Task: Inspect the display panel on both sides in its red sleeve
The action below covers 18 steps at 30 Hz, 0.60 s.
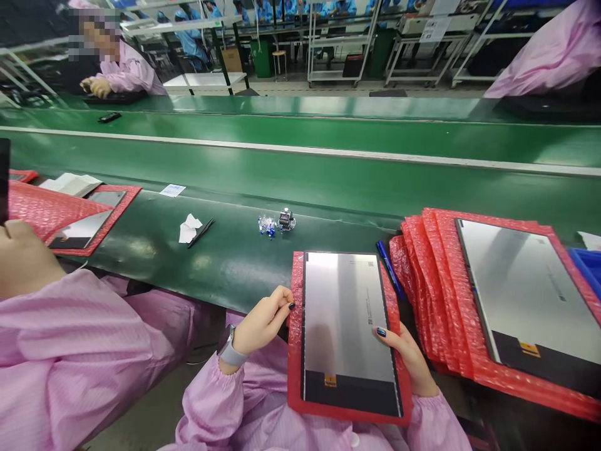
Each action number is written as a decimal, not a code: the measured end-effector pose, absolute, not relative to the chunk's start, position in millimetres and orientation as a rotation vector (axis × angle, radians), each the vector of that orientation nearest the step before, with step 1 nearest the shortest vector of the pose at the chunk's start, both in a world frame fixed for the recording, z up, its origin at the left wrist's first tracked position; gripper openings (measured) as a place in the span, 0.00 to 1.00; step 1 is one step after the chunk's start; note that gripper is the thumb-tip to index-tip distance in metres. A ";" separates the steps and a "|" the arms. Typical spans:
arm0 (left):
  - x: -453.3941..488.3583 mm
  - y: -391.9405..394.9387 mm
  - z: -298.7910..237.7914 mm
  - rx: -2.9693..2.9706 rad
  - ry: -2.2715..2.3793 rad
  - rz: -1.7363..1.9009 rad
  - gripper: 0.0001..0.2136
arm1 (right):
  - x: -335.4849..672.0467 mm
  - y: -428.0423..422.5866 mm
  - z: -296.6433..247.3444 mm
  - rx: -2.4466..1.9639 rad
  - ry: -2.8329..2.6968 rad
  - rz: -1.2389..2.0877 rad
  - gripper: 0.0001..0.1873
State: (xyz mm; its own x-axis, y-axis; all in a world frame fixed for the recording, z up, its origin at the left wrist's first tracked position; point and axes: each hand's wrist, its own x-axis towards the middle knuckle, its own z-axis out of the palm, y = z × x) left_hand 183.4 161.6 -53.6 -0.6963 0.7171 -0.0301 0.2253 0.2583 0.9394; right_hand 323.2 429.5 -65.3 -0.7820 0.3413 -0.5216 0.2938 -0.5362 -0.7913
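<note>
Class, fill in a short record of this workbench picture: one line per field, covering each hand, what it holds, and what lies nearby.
left hand: pinches the left edge of the red bubble wrap
right hand: grips the right edge, thumb on the display panel
panel: lies on the wrap, shiny side up
nearby right: blue pen, stack of red wraps with another panel
nearby left: co-worker's sleeve
surface: green bench

Small print marks on the display panel (350, 326) are too tiny to read.

Silver-grey panel (345, 316) – red bubble wrap (295, 351), green belt (300, 169) – pink sleeves (220, 401).
</note>
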 end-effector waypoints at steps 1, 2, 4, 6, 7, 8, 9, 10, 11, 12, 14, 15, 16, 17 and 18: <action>183.0 160.7 -53.6 0.845 2.074 1.445 0.04 | 323.1 429.2 -64.6 -1.035 -1.494 2.528 0.27; 182.6 160.0 -53.4 0.837 2.069 1.452 0.05 | 322.8 428.7 -64.0 -1.040 -1.489 2.530 0.27; 181.7 159.2 -52.8 0.823 2.068 1.463 0.06 | 321.9 427.6 -62.9 -1.043 -1.480 2.529 0.27; 180.7 159.1 -52.5 0.816 2.078 1.466 0.06 | 320.9 426.8 -62.3 -1.044 -1.473 2.527 0.28; 180.2 158.9 -52.7 0.813 2.088 1.464 0.05 | 320.6 426.7 -62.2 -1.046 -1.470 2.527 0.28; 179.6 158.6 -53.0 0.808 2.102 1.460 0.05 | 320.4 426.8 -62.2 -1.051 -1.467 2.527 0.28; 178.8 158.0 -53.5 0.799 2.122 1.455 0.05 | 320.4 427.1 -62.4 -1.057 -1.464 2.529 0.28; 177.9 156.9 -54.1 0.783 2.148 1.452 0.05 | 320.6 427.5 -62.9 -1.065 -1.460 2.531 0.28; 176.7 155.5 -54.6 0.762 2.178 1.452 0.05 | 320.9 428.0 -63.5 -1.074 -1.456 2.534 0.29; 175.2 153.6 -55.1 0.738 2.211 1.457 0.05 | 321.2 428.6 -64.3 -1.082 -1.450 2.536 0.29; 170.5 148.9 -55.3 0.681 2.285 1.480 0.06 | 321.6 429.5 -66.4 -1.094 -1.439 2.539 0.29; 166.9 146.4 -54.8 0.649 2.331 1.495 0.06 | 321.7 429.8 -67.7 -1.095 -1.435 2.539 0.29; 162.2 144.1 -53.9 0.619 2.381 1.511 0.06 | 321.5 430.0 -69.0 -1.093 -1.431 2.537 0.29; 156.4 142.3 -52.6 0.590 2.438 1.525 0.06 | 321.1 430.2 -70.3 -1.089 -1.431 2.535 0.30; 149.2 141.2 -50.9 0.562 2.498 1.537 0.06 | 320.5 430.4 -71.6 -1.082 -1.434 2.533 0.30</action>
State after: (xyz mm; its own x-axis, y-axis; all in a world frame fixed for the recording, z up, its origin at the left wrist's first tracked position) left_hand 149.2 141.2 -50.9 -0.9176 0.3924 0.0634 0.2335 0.4032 0.8848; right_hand 320.5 430.4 -71.6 -0.7565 0.3513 -0.5516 0.2921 -0.5730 -0.7657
